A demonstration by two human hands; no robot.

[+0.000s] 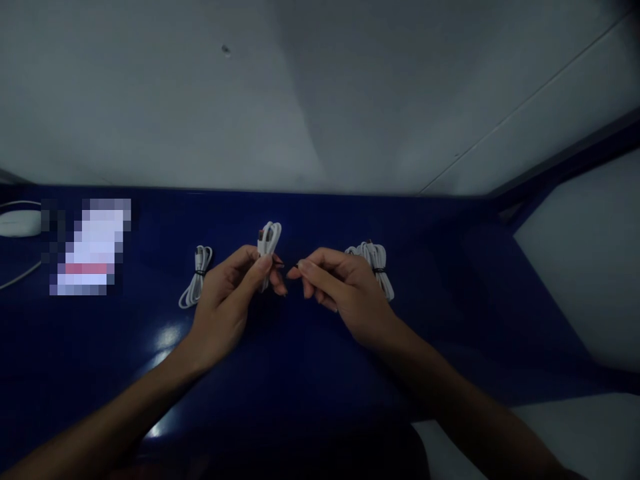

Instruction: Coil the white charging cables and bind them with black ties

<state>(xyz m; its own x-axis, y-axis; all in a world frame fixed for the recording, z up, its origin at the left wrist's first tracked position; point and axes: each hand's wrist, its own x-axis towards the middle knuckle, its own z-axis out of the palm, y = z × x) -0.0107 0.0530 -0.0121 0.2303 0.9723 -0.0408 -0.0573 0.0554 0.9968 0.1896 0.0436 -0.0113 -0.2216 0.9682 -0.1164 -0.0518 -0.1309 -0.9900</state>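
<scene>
My left hand (pixel 235 293) is closed round a folded white cable (pixel 269 241) and holds it upright above a dark blue table (pixel 310 373). My right hand (pixel 340 287) sits just to its right, fingertips pinched on something thin and dark that runs toward the left hand; I cannot make out what it is. A tied white cable bundle (pixel 197 283) lies on the table left of my left hand. Another bundle of white cables (pixel 376 263) lies behind my right hand, partly hidden by it.
A white mouse (pixel 20 223) with its cord rests at the table's far left, beside a blurred-out patch (pixel 90 247). A pale wall (pixel 300 100) rises behind the table. A white surface (pixel 585 267) borders the table on the right.
</scene>
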